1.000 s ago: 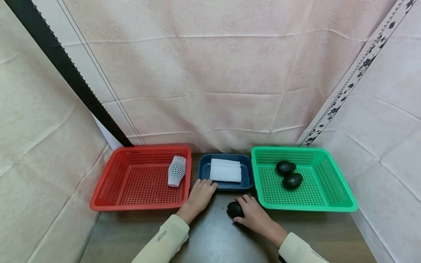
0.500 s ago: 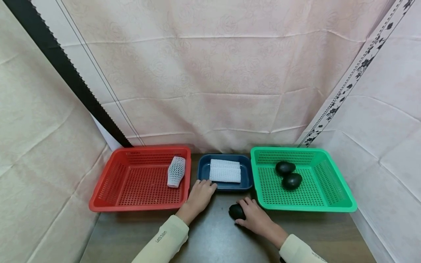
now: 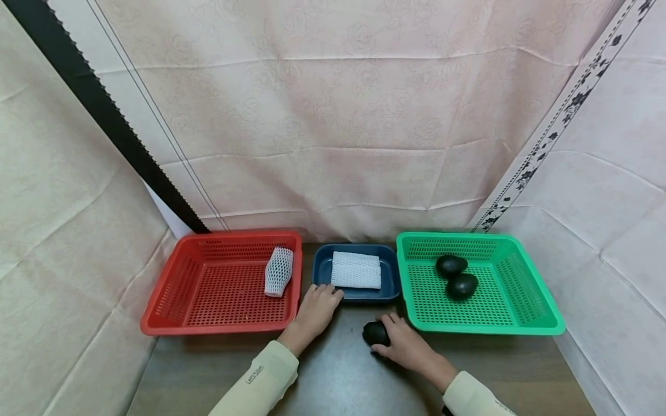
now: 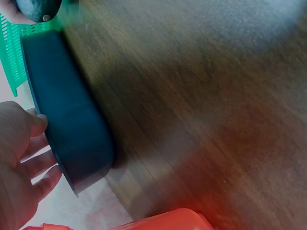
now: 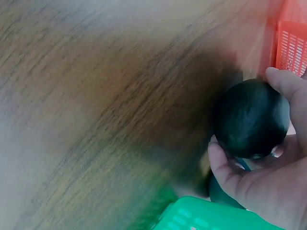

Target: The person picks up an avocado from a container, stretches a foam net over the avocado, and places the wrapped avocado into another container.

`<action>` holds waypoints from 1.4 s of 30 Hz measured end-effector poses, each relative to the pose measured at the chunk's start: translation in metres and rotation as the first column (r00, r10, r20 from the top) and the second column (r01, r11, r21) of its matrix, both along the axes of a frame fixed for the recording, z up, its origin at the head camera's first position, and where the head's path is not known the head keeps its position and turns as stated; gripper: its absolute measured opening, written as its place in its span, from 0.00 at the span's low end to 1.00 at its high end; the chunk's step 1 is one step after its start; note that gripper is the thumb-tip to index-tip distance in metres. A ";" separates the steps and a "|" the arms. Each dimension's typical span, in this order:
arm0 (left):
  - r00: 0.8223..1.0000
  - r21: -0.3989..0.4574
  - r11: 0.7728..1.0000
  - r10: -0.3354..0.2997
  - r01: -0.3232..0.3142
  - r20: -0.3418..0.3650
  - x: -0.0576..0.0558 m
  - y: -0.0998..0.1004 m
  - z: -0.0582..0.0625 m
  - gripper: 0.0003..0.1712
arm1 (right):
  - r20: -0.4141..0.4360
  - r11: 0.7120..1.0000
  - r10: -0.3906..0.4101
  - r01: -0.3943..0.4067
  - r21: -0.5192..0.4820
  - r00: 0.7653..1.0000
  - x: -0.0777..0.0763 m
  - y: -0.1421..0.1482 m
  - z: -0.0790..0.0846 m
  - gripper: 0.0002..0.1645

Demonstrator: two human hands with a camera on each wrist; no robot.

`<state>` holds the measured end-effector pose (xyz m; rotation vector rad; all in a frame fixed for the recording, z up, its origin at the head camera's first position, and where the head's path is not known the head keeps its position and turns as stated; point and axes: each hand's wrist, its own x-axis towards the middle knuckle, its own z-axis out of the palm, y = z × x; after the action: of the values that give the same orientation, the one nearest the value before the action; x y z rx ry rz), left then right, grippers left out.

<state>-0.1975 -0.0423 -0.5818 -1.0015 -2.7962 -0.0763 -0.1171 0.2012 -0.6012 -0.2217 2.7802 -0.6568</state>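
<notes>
My right hand (image 3: 403,344) grips a dark green avocado (image 3: 376,333), thumb and fingers round its sides, at the table in front of the blue tray. In the right wrist view the avocado (image 5: 252,119) fills the hand; I cannot tell if it touches the table. My left hand (image 3: 317,309) rests with loose fingers on the front left rim of the blue tray (image 3: 359,299). The left wrist view has the thumb and fingertips along that rim (image 4: 41,100). Flat white foam nets (image 3: 356,270) lie in the tray.
The red basket (image 3: 221,329) at left holds one white foam net (image 3: 278,271), dark showing through its mesh. At right, the green basket (image 3: 484,329) contains two more avocados (image 3: 451,266). Pale cloth (image 3: 343,115) hangs behind and on both sides.
With the avocado in it, my right hand has shifted slightly right and toward me, mostly in the first half second. My left hand stays on the tray's rim.
</notes>
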 end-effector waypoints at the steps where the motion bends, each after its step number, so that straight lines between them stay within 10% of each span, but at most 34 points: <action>1: 1.000 -0.002 1.000 0.000 0.000 0.000 0.000 0.000 0.000 0.15 | 0.007 1.000 0.000 0.000 -0.004 1.000 0.000 0.000 0.000 0.40; 42: 1.000 -0.003 1.000 0.010 -0.010 0.004 0.000 0.001 -0.001 0.13 | 0.058 0.996 0.036 -0.031 -0.085 0.998 0.001 0.002 0.005 0.42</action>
<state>-0.1979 -0.0410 -0.5827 -0.9890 -2.8058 -0.0736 -0.1159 0.2031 -0.5963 -0.2615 2.6892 -0.7604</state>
